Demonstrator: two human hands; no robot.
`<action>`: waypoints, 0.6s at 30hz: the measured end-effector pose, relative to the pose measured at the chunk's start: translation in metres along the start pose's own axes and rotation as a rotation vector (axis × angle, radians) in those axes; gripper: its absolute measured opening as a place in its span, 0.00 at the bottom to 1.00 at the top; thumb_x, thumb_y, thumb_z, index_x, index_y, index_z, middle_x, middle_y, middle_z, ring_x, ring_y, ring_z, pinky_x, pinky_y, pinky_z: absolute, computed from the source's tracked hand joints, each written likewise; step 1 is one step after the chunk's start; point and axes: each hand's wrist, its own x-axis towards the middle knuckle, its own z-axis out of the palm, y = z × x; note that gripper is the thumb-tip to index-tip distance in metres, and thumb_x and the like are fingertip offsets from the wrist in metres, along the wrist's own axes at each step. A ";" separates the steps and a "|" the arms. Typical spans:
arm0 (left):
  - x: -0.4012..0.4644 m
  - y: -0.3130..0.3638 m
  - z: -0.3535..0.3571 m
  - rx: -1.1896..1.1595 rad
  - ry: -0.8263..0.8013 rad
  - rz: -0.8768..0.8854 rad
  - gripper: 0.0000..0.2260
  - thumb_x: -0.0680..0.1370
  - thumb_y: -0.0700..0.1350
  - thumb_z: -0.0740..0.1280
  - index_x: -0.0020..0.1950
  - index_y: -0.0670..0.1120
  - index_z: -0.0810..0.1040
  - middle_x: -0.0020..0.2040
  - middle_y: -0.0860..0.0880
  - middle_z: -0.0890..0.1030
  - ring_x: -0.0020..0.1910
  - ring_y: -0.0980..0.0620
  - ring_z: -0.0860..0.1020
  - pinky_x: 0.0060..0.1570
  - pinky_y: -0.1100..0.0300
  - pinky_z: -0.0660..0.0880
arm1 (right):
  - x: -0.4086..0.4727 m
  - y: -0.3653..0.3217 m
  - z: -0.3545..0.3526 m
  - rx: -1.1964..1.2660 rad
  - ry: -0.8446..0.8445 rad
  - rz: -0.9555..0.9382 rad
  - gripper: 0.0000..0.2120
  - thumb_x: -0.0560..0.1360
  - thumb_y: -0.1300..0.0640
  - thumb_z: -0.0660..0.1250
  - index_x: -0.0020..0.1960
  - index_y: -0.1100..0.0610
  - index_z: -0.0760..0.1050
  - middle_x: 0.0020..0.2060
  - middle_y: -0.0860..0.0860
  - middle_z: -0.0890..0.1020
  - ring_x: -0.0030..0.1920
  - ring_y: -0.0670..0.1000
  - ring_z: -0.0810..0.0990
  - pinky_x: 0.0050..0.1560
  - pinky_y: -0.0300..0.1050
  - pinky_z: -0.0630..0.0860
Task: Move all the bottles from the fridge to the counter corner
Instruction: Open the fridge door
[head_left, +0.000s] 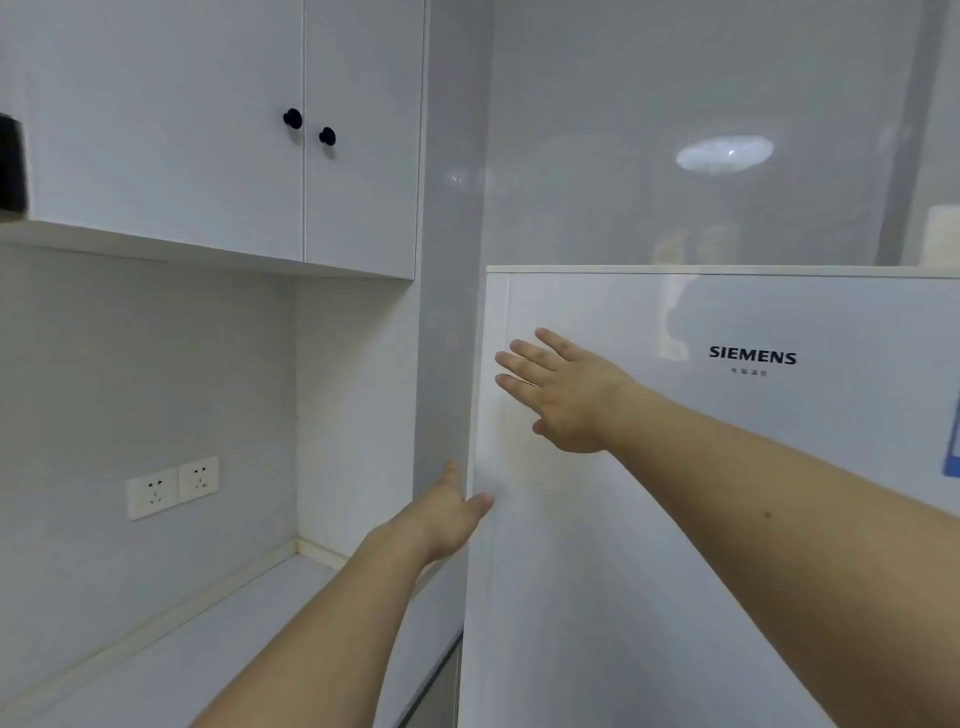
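Closed fridge door (727, 519) fills the right half of the frame, a flat barrier with the right hand (563, 397) spread flat against its upper left area. At frame centre, a narrow gap separates the door's left edge from the grey wall panel (449, 260); the left hand (449, 514) occupies this gap, fingers hidden behind the edge. Lower left: bare counter (208, 639), open above up to the wall cabinets (218, 130) at upper left, walled behind.
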 end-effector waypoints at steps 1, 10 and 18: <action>0.005 0.002 0.002 -0.008 0.013 0.008 0.34 0.82 0.59 0.54 0.79 0.48 0.39 0.79 0.48 0.50 0.77 0.47 0.54 0.75 0.52 0.54 | 0.008 0.000 0.004 -0.042 0.010 -0.009 0.31 0.82 0.45 0.47 0.78 0.55 0.40 0.78 0.53 0.39 0.77 0.54 0.36 0.73 0.56 0.31; 0.051 -0.007 0.015 -0.158 0.012 0.031 0.34 0.81 0.60 0.56 0.79 0.52 0.41 0.79 0.50 0.54 0.77 0.49 0.56 0.74 0.51 0.56 | 0.041 0.009 0.031 -0.078 -0.019 -0.011 0.31 0.81 0.43 0.51 0.78 0.50 0.41 0.77 0.51 0.36 0.76 0.55 0.34 0.72 0.58 0.30; 0.074 -0.016 0.020 -0.291 0.059 0.074 0.23 0.78 0.61 0.59 0.69 0.51 0.69 0.65 0.55 0.76 0.64 0.52 0.74 0.66 0.50 0.70 | 0.071 0.013 0.023 -0.095 -0.014 -0.035 0.39 0.76 0.41 0.59 0.78 0.49 0.41 0.77 0.51 0.39 0.76 0.55 0.35 0.72 0.59 0.31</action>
